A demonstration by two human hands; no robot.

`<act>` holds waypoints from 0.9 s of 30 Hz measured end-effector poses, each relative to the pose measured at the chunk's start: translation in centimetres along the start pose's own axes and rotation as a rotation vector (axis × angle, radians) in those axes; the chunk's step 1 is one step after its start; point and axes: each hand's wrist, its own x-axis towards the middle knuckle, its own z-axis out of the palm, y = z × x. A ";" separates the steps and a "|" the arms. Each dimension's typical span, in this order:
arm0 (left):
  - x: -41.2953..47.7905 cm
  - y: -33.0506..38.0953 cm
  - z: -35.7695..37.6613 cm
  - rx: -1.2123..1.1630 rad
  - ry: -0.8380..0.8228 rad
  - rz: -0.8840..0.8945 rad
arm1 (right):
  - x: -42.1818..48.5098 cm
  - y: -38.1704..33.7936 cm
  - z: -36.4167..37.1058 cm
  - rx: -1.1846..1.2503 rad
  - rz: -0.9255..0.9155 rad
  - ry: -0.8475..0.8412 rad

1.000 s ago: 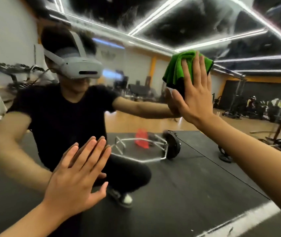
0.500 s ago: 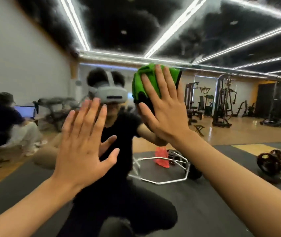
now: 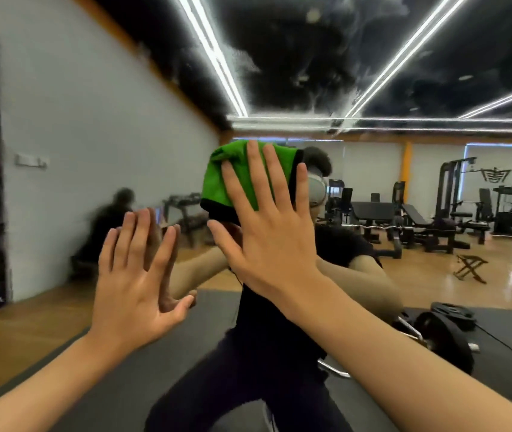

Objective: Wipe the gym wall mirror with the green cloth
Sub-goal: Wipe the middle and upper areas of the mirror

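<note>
Green cloth (image 3: 239, 179), bunched with a dark edge showing beneath, is pressed against the gym wall mirror (image 3: 92, 135) at about head height, near the middle of the view. It is pinned there by the right hand (image 3: 267, 241), whose fingers are straight and spread across the fabric, not curled round it. Lower and to the left, the left hand (image 3: 136, 275) is laid flat on the glass, fingers straight and held close, nothing in it. Reflected in the mirror, a headset (image 3: 315, 190) is partly hidden behind the cloth, weight machines (image 3: 454, 207) are seen on a wooden floor, and weight plates (image 3: 448, 341) are seen on a black mat (image 3: 117, 378).
</note>
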 end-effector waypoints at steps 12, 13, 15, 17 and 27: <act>1.1 0.9 -1.2 -0.055 -0.008 -0.037 | 0.0 2.6 -1.2 -0.057 -0.136 -0.046; 1.4 1.0 -1.2 -0.062 0.007 -0.025 | 0.0 4.3 -1.8 -0.092 -0.164 -0.058; 2.3 1.4 -1.1 -0.090 0.040 -0.016 | 0.2 9.1 -3.5 -0.159 -0.119 -0.079; 3.9 2.2 -0.9 -0.082 0.058 -0.003 | 0.6 13.9 -5.6 -0.205 0.012 -0.097; 5.7 2.6 0.4 -0.055 0.061 0.002 | 8.5 5.4 -3.4 -0.121 0.272 0.047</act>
